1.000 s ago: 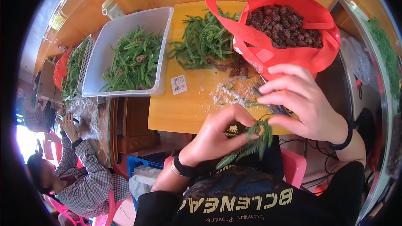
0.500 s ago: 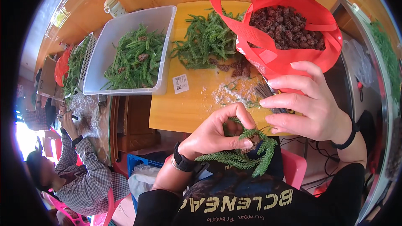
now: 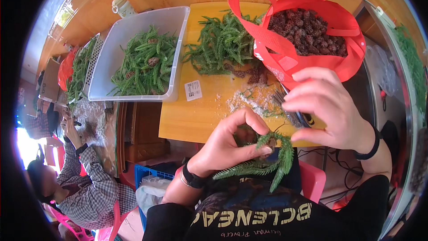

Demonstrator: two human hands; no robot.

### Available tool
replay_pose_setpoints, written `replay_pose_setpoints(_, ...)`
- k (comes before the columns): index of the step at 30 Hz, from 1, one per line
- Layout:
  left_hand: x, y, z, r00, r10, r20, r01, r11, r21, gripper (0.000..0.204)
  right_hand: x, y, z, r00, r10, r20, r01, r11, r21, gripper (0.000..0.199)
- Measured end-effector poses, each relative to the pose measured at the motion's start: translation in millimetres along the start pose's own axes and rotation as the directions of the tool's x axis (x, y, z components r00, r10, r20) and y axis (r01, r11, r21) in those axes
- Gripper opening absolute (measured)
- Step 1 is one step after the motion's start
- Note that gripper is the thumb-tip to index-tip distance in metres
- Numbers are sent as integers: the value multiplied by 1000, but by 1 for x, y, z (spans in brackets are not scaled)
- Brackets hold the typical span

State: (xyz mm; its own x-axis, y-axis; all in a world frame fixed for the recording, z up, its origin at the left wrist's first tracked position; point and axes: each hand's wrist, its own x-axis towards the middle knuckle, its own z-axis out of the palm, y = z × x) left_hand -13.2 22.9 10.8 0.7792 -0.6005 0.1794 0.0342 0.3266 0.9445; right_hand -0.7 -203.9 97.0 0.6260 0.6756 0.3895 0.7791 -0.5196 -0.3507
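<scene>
Just off the near edge of the yellow wooden table (image 3: 196, 120), the left hand (image 3: 225, 145) has its grip pinched together on a curved green conifer sprig (image 3: 267, 163), thumb and fingertips clamped on its upper end while the needled length arcs down and to the right over the lap. The right hand (image 3: 332, 111) hovers just above and to the right, its grip closed on dark metal scissors (image 3: 292, 114) pointing left toward the pinch. Farther back are a red fabric bag of brown cones (image 3: 307, 35), loose green sprigs (image 3: 220, 42) and a white plastic tub (image 3: 178, 58).
</scene>
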Motion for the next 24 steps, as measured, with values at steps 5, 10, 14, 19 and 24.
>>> replay_pose_setpoints(5, 0, -2, -7, 982, -123, 143, 163, 935, -315, 28, 3, -1, 4, 956, -288, -56, 261, 923, -284, 14)
replay_pose_setpoints(10, 2, 5, 0, 976, -199, 94, 219, 920, -324, 29, 2, 0, 1, 961, -275, -34, 259, 935, -241, 13)
replay_pose_setpoints(14, 8, 1, 5, 983, 170, 62, -181, 913, 367, 25, 6, -5, -3, 995, -86, 57, 95, 983, -160, 17)
replay_pose_setpoints(19, 9, -4, 12, 923, 370, 101, -350, 706, 616, 25, 0, 5, 1, 982, 118, 146, -121, 993, 14, 17)
replay_pose_setpoints(24, 4, -3, 2, 1000, -11, 12, 12, 992, -123, 26, 4, -1, -2, 1000, 3, 16, -2, 999, -47, 20)
